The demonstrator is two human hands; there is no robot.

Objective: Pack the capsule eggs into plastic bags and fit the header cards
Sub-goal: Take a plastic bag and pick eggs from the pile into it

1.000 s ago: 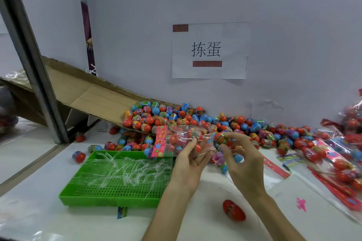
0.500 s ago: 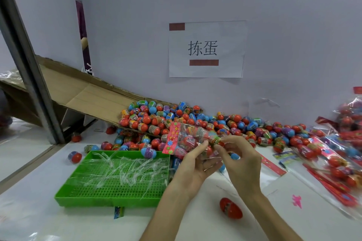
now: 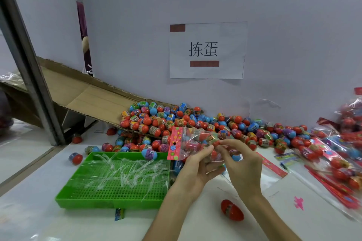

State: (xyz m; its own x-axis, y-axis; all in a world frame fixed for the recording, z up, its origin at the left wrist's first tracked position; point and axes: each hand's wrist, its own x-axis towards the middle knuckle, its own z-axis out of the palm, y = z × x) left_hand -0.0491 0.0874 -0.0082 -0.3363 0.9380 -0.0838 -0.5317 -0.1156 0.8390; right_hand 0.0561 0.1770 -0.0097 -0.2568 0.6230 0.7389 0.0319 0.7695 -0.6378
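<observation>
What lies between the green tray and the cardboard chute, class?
In the head view, loose capsule eggs crowd the stretch between the green tray and the cardboard chute.

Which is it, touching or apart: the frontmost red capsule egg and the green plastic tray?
Apart. Head view shows bare white table and the left forearm between red capsule egg and green plastic tray.

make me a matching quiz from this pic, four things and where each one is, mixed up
1 green tray
2 lone red egg
3 flowered header card
4 paper sign

A on the wall
B on the left end of the held bag
C alone on the table in front
D under loose clear strips

Pairs: 1-D, 2-C, 3-B, 4-A
</observation>
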